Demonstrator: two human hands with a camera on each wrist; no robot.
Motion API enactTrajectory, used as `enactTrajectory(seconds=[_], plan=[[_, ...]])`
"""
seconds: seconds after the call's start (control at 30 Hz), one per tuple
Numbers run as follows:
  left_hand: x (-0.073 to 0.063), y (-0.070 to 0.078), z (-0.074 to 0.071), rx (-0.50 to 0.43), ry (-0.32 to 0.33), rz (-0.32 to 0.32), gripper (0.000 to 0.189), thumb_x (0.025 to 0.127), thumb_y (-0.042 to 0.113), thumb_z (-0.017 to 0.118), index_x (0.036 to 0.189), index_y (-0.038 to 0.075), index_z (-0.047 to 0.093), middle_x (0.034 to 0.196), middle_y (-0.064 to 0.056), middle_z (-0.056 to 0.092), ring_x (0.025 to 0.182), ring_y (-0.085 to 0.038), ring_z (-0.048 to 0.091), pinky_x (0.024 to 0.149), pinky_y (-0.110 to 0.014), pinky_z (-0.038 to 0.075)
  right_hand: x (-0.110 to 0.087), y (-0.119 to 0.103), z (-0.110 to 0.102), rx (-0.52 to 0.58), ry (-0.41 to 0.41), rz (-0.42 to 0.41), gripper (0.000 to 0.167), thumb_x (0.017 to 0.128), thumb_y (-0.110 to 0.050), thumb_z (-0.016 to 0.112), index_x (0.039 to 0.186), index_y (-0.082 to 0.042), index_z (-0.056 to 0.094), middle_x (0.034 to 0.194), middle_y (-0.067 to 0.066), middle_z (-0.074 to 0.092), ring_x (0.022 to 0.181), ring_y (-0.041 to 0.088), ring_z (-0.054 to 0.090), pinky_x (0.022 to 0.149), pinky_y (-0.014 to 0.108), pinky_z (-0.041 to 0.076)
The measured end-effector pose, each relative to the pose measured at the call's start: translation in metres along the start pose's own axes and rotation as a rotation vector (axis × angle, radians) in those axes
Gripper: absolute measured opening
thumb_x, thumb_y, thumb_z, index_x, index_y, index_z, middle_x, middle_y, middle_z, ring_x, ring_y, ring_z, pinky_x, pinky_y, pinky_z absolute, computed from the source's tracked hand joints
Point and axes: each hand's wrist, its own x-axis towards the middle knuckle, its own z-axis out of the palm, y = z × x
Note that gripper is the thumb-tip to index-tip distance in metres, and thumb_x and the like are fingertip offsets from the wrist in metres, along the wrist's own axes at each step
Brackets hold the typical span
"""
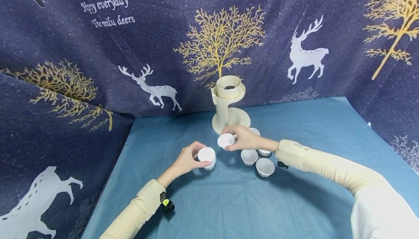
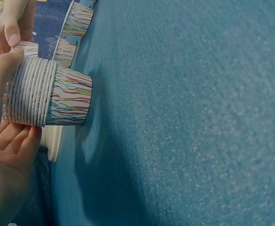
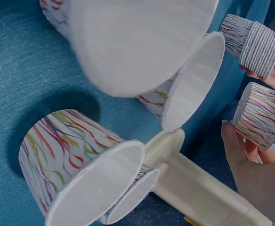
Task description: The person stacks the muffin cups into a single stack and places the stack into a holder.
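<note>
My left hand [image 1: 188, 158] grips a nested stack of white paper baking cups [image 1: 207, 155]. In the left wrist view the stack [image 2: 67, 99] shows many rolled rims and colourful wavy stripes, thumb on one side and fingers on the other. To its right, my right hand [image 1: 244, 138] holds a single striped paper cup [image 1: 226, 141] between thumb and fingers, its mouth visible from above. Loose paper cups [image 1: 249, 157] stand upright on the table below and beside the right forearm; another cup [image 1: 265, 167] sits nearest me.
A cream stand [image 1: 222, 111] with a round base and a ring-shaped top [image 1: 229, 90] is behind the right hand, near the back edge. The blue cloth-covered table [image 1: 229, 202] meets a dark printed curtain [image 1: 262, 50] behind. Small black devices hang under both wrists.
</note>
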Motion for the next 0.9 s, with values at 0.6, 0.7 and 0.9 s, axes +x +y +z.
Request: enactTrajectory(seconds=[0.6, 0.7, 0.9], plan=[[0.002, -0.004, -0.001, -0.007, -0.016, 0.004, 0.045, 0.076, 0.008, 0.081, 0.113, -0.002, 0.058, 0.112, -0.018, 0.066, 0.110, -0.033, 0.063, 0.099, -0.047, 0.046, 0.004, -0.011, 0.003, 0.104, -0.035, -0.031, 0.048, 0.081, -0.015, 0.075, 0.124, -0.002, 0.058, 0.124, 0.015, 0.060, 0.110, 0.028, 0.060, 0.081, 0.034, 0.056], [0.005, -0.018, 0.004, -0.008, -0.007, 0.003, 0.045, 0.076, 0.009, 0.081, 0.113, -0.001, 0.057, 0.112, -0.018, 0.066, 0.110, -0.033, 0.063, 0.099, -0.049, 0.046, 0.004, -0.012, 0.004, 0.103, -0.041, -0.037, 0.049, 0.082, -0.016, 0.075, 0.126, -0.003, 0.058, 0.125, 0.015, 0.060, 0.112, 0.027, 0.058, 0.083, 0.036, 0.056], [0.008, -0.041, 0.011, -0.029, -0.002, -0.002, 0.045, 0.077, 0.014, 0.081, 0.115, 0.005, 0.058, 0.113, -0.014, 0.066, 0.109, -0.029, 0.062, 0.098, -0.046, 0.047, 0.004, -0.014, 0.006, 0.125, -0.054, -0.055, 0.053, 0.083, -0.016, 0.074, 0.130, -0.003, 0.054, 0.130, 0.017, 0.057, 0.117, 0.029, 0.056, 0.085, 0.035, 0.055]])
